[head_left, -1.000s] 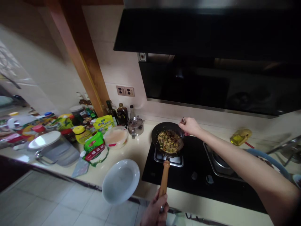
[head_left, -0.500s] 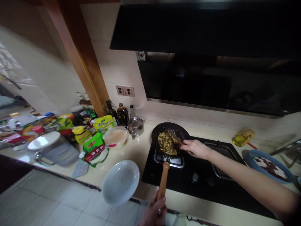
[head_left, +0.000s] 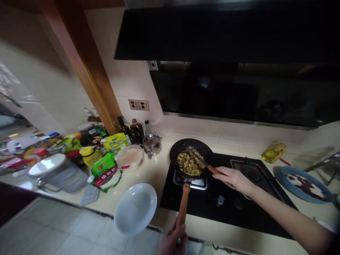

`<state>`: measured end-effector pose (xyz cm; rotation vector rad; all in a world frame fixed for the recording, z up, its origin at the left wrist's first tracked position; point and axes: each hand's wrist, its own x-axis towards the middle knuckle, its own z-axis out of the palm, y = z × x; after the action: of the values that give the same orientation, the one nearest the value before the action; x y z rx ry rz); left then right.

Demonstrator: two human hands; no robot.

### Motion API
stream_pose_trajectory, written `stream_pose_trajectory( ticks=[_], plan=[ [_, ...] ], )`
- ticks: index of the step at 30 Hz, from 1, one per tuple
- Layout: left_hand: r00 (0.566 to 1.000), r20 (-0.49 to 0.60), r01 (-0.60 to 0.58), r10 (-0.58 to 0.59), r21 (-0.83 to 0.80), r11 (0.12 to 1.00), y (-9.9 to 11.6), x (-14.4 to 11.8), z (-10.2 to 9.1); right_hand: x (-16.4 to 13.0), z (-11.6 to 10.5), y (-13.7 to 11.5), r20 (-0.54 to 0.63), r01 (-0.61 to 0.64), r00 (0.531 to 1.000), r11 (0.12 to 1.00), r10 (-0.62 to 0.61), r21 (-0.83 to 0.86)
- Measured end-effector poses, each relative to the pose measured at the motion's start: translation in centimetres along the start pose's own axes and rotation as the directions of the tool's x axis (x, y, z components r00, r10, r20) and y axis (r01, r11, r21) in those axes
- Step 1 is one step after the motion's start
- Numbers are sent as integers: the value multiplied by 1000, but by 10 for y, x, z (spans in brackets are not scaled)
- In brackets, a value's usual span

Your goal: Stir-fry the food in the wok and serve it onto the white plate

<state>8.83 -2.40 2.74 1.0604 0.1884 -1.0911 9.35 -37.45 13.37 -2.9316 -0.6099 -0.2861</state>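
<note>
A pale surface [head_left: 156,173] runs out to both sides of the black pan [head_left: 175,150], and the dark gas hob [head_left: 196,209] lies beneath it and reaches off to its right. The pan itself sits over the hob's left burner. A white dish [head_left: 135,210] is to the pan's left and nearer the person. Browned, chopped food [head_left: 188,164] lies inside the pan. On the pan's near side, the left grip [head_left: 175,237] is wrapped round its wooden handle [head_left: 183,205]; at the pan's right, the right grip [head_left: 236,180] grasps a slim spatula [head_left: 212,169], its far end in the food.
</note>
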Motion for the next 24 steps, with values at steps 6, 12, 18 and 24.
stream_pose_trajectory(
  ticks=[6,12,18,24],
  plan=[
    [999,36,-7,7,1,1000,2,-4,4,-41,49,-3,-107,-137,985,990,139,30],
    [1000,-20,18,-18,10,1000,4,-8,8,-68,105,-37,-209,-456,801,799,560,393],
    [983,-61,158,-173,-198,967,4,-10,4,-101,191,-135,-25,-590,418,293,908,752],
    [979,-90,140,-184,-357,924,-3,-17,-19,-100,235,-229,244,-561,463,69,852,825]
  ],
)
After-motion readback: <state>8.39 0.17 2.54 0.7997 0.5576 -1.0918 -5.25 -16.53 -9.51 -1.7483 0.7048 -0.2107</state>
